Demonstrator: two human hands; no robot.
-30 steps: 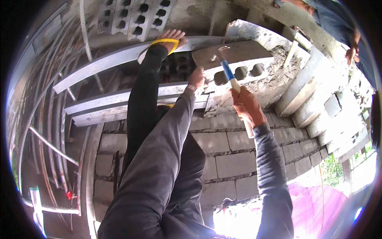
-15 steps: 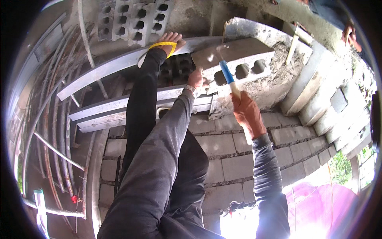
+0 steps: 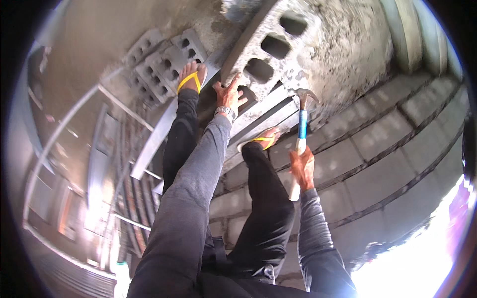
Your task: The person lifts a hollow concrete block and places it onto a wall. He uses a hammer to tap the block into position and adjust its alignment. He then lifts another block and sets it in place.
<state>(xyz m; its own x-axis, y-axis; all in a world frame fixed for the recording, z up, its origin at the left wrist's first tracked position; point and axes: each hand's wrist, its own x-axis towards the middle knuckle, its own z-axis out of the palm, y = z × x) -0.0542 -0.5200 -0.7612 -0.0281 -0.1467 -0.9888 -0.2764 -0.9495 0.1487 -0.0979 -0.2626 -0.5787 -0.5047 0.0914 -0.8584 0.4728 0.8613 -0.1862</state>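
Note:
My left hand (image 3: 229, 97) has its fingers spread against the lower end of a hollow concrete block (image 3: 251, 52), which lies diagonally beside rough, crumbly concrete (image 3: 348, 44). My right hand (image 3: 302, 168) grips the white handle of a claw hammer (image 3: 302, 124) with a blue band. The hammer's metal head is raised toward the rough concrete, just below and right of the block; whether it touches cannot be told. Grey metal channels (image 3: 266, 116) run under the block, between my two feet in yellow-strapped sandals.
More hollow blocks (image 3: 156, 74) are stacked at the upper left. Bent pipes (image 3: 121, 104) and long bars (image 3: 131, 198) fill the left side. A block wall (image 3: 377, 174) with dark joints spans the right, with bright glare at lower right. Curved concrete edges (image 3: 407, 35) stand at upper right.
The view has turned sharply, so the block now appears diagonal. The hammer head has left the block's face for its lower right. My left fingers have spread. The other person is out of view.

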